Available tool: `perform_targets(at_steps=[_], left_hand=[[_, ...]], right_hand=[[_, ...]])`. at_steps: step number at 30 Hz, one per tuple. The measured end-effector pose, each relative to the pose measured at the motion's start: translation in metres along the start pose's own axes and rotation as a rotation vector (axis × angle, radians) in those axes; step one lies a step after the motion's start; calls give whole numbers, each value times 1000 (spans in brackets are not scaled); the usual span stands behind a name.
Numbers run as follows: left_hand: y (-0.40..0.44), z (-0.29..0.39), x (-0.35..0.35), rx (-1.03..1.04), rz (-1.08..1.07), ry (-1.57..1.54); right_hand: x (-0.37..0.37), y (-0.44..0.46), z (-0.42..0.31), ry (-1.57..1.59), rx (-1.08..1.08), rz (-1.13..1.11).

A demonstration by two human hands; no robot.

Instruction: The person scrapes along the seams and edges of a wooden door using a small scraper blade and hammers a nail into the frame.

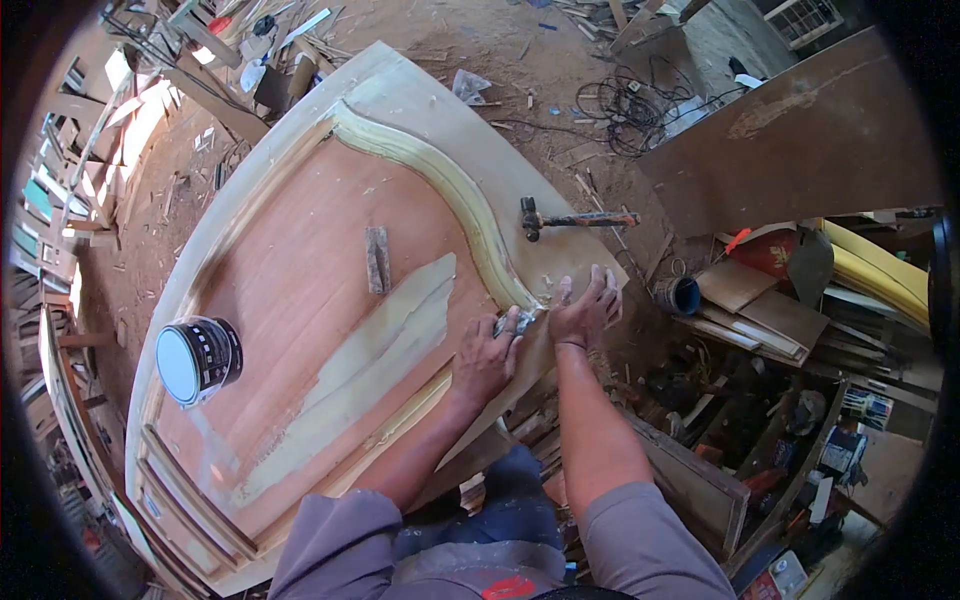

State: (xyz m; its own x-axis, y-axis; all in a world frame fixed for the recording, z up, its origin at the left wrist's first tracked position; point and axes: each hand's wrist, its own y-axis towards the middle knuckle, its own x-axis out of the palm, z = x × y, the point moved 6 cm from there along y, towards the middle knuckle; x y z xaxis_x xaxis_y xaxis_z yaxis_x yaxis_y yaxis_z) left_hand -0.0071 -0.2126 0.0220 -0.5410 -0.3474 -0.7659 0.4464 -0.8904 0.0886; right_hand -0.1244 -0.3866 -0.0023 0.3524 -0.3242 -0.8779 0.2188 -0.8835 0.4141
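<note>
A large wooden panel (330, 230) with a pale curved moulding (450, 185) along its border lies in front of me. My left hand (487, 357) is closed around a small greyish thing (516, 320) at the moulding's lower right end; its kind is hard to make out. Beside it, my right hand (585, 310) rests at the panel's right corner, fingers raised and apart, with whitish residue on them. A hammer (580, 219) lies on the panel beyond my right hand. Further left on the panel is a short, stained wood block (377, 260).
A dark can with a pale lid (178, 365) stands on the panel's left, near several thin dark strips (195, 500). To the right are an open can (678, 295), a brown board (800, 130) and stacked wood pieces (760, 300). Tangled cable (630, 110) lies on the littered floor.
</note>
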Motion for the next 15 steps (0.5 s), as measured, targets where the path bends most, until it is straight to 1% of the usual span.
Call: perform_targets(at_steps=[2,8,11,15], left_hand=[[-9,-3,-4,-6,-32,43],[4,2,6,8,15,61],[-4,1,-2,-4,-24,73],[0,2,5,12,-1,70]], right_hand=[[3,3,1,-5,9,-3],[1,-1,0,-2,25,-21],[3,3,1,-4,24,-21],[2,-1,2,-13,30,-25]])
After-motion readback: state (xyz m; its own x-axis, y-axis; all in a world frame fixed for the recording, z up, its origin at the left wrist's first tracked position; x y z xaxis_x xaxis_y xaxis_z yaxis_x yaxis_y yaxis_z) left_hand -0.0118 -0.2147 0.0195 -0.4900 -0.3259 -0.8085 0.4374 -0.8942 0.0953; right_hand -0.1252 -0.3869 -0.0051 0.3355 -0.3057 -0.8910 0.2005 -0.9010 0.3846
